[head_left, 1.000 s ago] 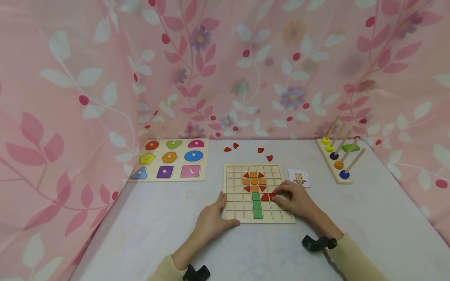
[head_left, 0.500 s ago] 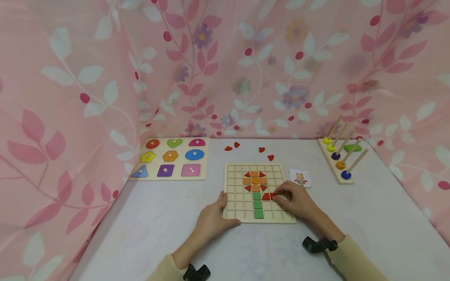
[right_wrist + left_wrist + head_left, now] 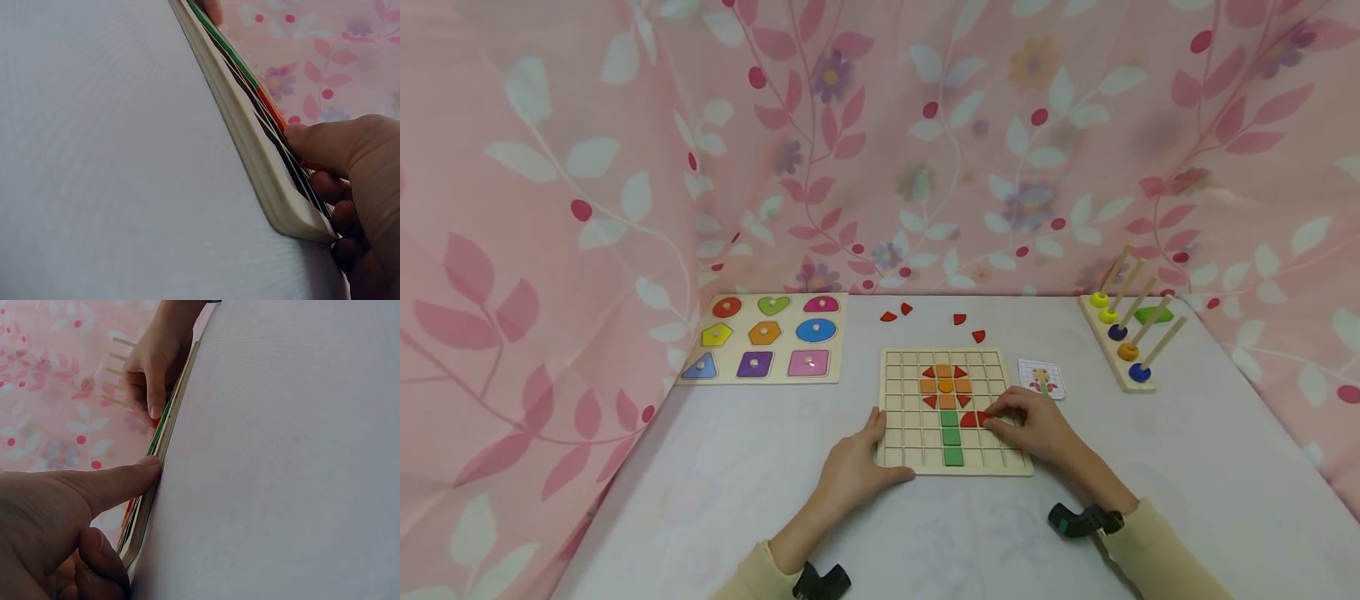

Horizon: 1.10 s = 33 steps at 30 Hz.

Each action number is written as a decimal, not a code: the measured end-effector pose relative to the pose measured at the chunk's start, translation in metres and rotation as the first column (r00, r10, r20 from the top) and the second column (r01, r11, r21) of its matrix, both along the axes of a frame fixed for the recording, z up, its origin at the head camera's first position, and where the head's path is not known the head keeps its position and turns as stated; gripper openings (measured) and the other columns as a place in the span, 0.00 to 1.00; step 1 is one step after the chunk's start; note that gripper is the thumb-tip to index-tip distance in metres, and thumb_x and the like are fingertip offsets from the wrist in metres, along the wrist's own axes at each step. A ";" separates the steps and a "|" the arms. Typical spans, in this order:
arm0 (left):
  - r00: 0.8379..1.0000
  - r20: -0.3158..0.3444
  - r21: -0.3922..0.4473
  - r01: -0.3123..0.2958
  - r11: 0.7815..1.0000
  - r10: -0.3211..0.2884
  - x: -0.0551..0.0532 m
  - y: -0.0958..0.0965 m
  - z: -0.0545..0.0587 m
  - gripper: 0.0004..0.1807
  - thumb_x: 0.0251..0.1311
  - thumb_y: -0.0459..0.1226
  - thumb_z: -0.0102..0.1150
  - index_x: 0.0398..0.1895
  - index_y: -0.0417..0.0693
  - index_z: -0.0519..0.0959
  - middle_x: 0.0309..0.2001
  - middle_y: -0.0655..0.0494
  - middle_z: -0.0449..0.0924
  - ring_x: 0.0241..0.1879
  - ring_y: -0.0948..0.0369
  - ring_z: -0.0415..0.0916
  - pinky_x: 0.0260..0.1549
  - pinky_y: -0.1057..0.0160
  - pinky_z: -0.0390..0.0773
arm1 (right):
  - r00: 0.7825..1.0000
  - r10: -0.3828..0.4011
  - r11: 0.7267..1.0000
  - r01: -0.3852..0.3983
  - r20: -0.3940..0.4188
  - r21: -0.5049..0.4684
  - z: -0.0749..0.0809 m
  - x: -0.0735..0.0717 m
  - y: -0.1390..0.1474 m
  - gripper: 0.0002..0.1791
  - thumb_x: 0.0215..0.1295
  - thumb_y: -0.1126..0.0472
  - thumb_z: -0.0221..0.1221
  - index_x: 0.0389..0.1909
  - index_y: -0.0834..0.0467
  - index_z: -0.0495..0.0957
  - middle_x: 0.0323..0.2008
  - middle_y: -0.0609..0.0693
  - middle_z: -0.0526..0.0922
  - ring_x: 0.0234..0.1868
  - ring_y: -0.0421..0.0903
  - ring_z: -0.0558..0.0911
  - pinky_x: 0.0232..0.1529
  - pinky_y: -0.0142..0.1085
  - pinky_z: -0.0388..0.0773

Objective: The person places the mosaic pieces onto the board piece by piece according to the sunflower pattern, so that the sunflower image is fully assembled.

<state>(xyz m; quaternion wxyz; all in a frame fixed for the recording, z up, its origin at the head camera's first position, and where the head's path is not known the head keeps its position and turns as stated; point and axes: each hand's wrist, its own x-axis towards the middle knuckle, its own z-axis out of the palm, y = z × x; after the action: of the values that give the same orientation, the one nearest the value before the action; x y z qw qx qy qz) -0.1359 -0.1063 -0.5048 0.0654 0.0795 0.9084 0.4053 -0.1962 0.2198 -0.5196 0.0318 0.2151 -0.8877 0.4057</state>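
A wooden grid board (image 3: 910, 433) lies on the table, bearing a flower pattern of orange squares around an orange disc (image 3: 946, 387), with red corner pieces. Below run green squares (image 3: 951, 437) in a column. My left hand (image 3: 853, 467) grips the board's near left corner, thumb on the front edge and fingers along the side. With thumb and fingertips, my right hand (image 3: 1033, 425) pinches a red quarter-round piece (image 3: 982, 419) right at the grid, partly covered by the fingers. Another red piece (image 3: 968, 420) sits just left of it, beside the top green square.
Several loose red pieces (image 3: 959, 319) lie behind the board. A pattern card (image 3: 1042, 379) is at its right. A knobbed shape puzzle (image 3: 782, 361) stands back left. At back right are a peg stand (image 3: 1117, 350) with coloured beads and a green block (image 3: 1153, 315).
The head view has shifted very slightly. Both hands keep their places, the left at the board's corner and the right on the red piece.
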 end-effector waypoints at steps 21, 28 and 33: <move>1.000 -0.002 -0.011 -0.005 1.000 0.005 0.002 0.001 0.001 0.57 0.50 0.51 0.84 0.78 0.35 0.66 0.80 0.42 0.61 0.77 0.45 0.66 0.65 0.40 0.75 | 0.989 -0.057 0.997 0.062 0.138 -0.037 0.007 0.001 0.000 0.08 0.66 0.53 0.74 0.44 0.48 0.91 0.40 0.43 0.86 0.39 0.46 0.77 0.38 0.32 0.73; 1.000 0.007 -0.012 -0.003 1.000 0.003 0.003 0.001 0.001 0.57 0.49 0.51 0.85 0.78 0.35 0.66 0.80 0.41 0.61 0.76 0.44 0.67 0.65 0.40 0.75 | 0.977 -0.132 0.991 0.132 0.167 0.012 0.026 -0.017 0.005 0.11 0.69 0.54 0.72 0.45 0.55 0.90 0.38 0.47 0.87 0.37 0.47 0.77 0.37 0.31 0.75; 1.000 -0.005 -0.011 -0.003 1.000 0.003 0.002 0.001 0.001 0.57 0.49 0.51 0.85 0.78 0.35 0.66 0.80 0.42 0.61 0.76 0.45 0.67 0.65 0.41 0.75 | 0.982 -0.163 0.986 0.159 0.096 0.053 0.041 -0.056 0.012 0.11 0.72 0.57 0.69 0.47 0.60 0.89 0.38 0.52 0.87 0.37 0.48 0.78 0.31 0.32 0.73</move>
<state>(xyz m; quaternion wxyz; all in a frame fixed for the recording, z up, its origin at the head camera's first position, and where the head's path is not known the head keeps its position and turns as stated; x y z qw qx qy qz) -0.1339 -0.1049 -0.5037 0.0629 0.0788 0.9108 0.4003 -0.2524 0.2320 -0.4782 0.0152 0.1226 -0.9116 0.3921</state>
